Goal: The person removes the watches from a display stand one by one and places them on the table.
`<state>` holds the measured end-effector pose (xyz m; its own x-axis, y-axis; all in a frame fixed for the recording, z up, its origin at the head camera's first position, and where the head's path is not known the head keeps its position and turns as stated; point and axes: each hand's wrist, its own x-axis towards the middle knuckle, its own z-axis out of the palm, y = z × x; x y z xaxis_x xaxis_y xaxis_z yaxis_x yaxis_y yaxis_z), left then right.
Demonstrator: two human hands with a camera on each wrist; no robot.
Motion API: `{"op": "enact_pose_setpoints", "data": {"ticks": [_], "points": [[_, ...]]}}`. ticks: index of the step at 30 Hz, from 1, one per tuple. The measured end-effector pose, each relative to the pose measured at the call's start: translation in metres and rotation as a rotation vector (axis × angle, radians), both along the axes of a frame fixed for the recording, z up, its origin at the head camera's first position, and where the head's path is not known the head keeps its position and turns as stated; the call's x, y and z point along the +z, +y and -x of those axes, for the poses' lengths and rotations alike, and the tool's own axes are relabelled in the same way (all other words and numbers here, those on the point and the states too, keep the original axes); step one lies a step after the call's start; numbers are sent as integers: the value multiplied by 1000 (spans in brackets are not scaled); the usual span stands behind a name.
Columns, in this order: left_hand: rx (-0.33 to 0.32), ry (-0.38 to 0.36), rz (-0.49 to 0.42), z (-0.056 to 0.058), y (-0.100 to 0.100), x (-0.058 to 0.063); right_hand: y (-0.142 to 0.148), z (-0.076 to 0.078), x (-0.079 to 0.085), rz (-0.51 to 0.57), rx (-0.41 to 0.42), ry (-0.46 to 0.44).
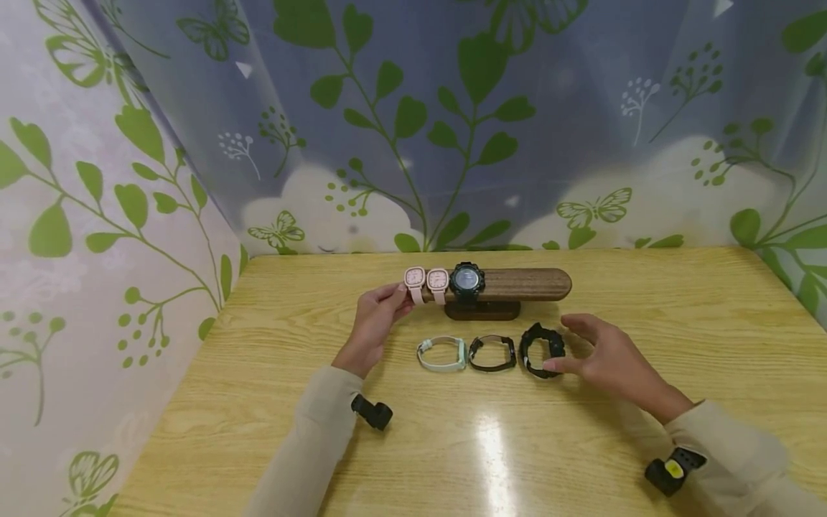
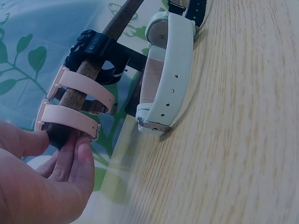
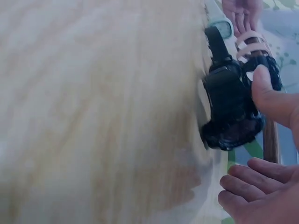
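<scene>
My left hand [image 1: 377, 323] holds the left end of a wooden watch stand [image 1: 530, 284], thumb and fingers about the bar's tip in the left wrist view. Two pink watches [image 1: 426, 278] and a dark digital watch [image 1: 467, 278] are strapped round the bar. In front lie a mint-green watch [image 1: 461, 355], a slim black watch [image 1: 492, 353] and a chunky black watch [image 1: 533, 352], buckled into loops on their sides. My right hand [image 1: 614, 359] is spread beside the chunky black watch, thumb close over it; whether they touch I cannot tell.
All of this stands on a light wooden table [image 1: 413, 445]. Behind the table hangs a blue curtain [image 1: 555, 143] with green leaves and butterflies, and a pale patterned curtain [image 1: 116, 287] is on the left. Each wrist wears a small black camera.
</scene>
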<state>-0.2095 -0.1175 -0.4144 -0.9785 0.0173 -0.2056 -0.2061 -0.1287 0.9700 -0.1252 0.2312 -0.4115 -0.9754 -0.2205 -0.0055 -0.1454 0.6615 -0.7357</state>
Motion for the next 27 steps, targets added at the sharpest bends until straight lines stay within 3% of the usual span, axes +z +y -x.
{"op": "enact_pose_setpoints", "data": {"ticks": [9, 17, 27], "points": [[13, 0, -16, 2, 0, -1, 9, 12, 7, 145, -68, -67], [15, 1, -12, 2, 1, 1, 12, 26, 12, 242, -163, -59], [5, -7, -19, 2, 0, 0, 8, 41, 15, 407, -183, -62]]}}
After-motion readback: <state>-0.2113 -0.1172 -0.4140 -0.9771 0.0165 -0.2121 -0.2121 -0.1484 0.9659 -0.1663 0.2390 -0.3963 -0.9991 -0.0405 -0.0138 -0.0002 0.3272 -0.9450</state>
